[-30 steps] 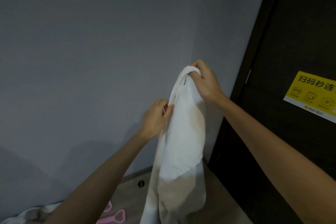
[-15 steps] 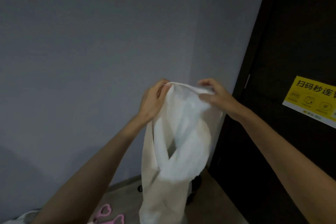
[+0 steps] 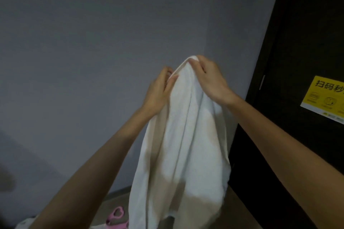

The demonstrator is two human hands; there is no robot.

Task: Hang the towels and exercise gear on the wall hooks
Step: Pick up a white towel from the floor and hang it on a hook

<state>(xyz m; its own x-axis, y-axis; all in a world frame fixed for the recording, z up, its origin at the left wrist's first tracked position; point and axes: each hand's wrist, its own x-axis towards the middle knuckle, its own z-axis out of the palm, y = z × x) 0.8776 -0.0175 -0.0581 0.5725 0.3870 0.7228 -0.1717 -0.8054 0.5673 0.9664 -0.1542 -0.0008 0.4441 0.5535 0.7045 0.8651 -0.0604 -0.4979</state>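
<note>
A white towel [image 3: 182,147] hangs in long folds in front of the grey wall [image 3: 93,46], its top bunched at about chest height. My right hand [image 3: 210,80] grips the towel's top edge from the right. Just below and to the left, my left hand [image 3: 160,91] pinches the towel's left edge between thumb and fingers. No wall hook shows; the towel's top and my hands cover that patch of wall. A pink piece of exercise gear [image 3: 117,217] with heart-shaped handles lies on the floor at the bottom, partly hidden by the towel.
A dark door [image 3: 297,42] with a yellow sticker [image 3: 327,96] stands at the right, close to the towel. The wall corner [image 3: 206,24] runs down just behind my hands. Pale fabric [image 3: 24,224] lies at the bottom left on the floor.
My hands spread the towel's top open half a second ago, then drew together again and rose. The towel now hangs bunched under both hands.
</note>
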